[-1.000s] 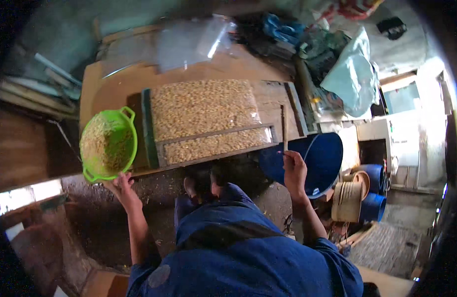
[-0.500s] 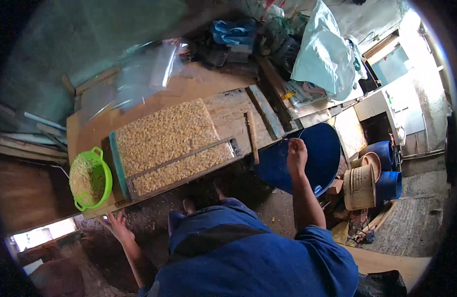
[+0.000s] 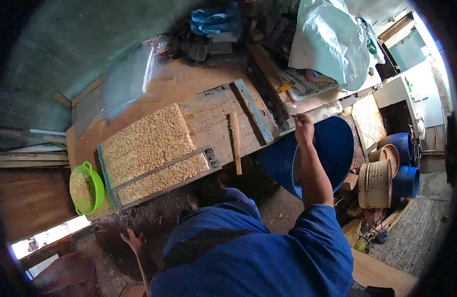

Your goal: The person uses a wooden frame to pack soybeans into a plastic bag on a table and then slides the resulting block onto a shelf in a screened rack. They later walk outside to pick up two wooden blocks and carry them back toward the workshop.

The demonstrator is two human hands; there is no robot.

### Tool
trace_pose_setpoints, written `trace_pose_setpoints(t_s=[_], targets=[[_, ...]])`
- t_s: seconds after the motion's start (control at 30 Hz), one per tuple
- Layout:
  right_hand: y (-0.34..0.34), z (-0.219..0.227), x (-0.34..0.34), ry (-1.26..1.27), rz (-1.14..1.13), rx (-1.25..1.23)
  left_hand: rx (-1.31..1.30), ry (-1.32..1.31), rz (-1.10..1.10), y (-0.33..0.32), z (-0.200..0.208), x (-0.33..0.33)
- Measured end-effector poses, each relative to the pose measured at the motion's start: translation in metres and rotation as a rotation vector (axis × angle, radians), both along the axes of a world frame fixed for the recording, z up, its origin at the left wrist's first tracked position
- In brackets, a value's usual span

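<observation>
My left hand (image 3: 134, 241) hangs low beyond the table's near edge with its fingers apart and nothing in them. Nearest to it is a lime-green plastic basket (image 3: 98, 190), tilted at the table's left corner, with pale grain-like bits inside. A packed sheet of soybean-like pieces (image 3: 146, 141) lies on a wooden board (image 3: 208, 116), with a narrower strip (image 3: 161, 178) behind a dark bar (image 3: 164, 168). My right hand (image 3: 304, 131) is raised over a big blue tub (image 3: 330, 153), close to the table's right end. Its fingers are pinched; what they hold, if anything, is too small to name.
A wooden stick (image 3: 235, 143) juts over the board's near edge. Clear plastic sheets (image 3: 127, 86) lie at the back left. Pale plastic bags (image 3: 332, 44) cover the far-right counter. A beige bucket (image 3: 374, 183) and blue barrels (image 3: 405, 182) stand at right.
My left hand has dropped away from the green basket toward me. My right hand has moved up toward the counter edge, its fingers pinched. The whole view has shifted slightly.
</observation>
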State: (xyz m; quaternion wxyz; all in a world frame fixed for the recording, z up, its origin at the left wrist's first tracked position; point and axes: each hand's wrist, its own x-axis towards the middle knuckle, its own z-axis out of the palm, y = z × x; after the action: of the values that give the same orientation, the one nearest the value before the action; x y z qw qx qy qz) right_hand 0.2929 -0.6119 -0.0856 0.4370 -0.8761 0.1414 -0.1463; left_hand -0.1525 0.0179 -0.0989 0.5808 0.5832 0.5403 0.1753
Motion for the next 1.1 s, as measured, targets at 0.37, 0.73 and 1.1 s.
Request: trace_pose_setpoints(t_s=[0.37, 0.73, 1.1], targets=[[0.004, 0.003, 0.034, 0.111, 0.147, -0.119, 0.126, -0.045, -0.172, 0.013, -0.093, -0.097], [-0.004, 0.018, 0.033, 0.236, 0.13, -0.159, 0.003, 0.034, 0.009, -0.051, -0.057, -0.031], [-0.002, 0.019, 0.016, 0.013, -0.062, 0.004, -0.029, 0.109, -0.04, -0.061, -0.086, -0.047]])
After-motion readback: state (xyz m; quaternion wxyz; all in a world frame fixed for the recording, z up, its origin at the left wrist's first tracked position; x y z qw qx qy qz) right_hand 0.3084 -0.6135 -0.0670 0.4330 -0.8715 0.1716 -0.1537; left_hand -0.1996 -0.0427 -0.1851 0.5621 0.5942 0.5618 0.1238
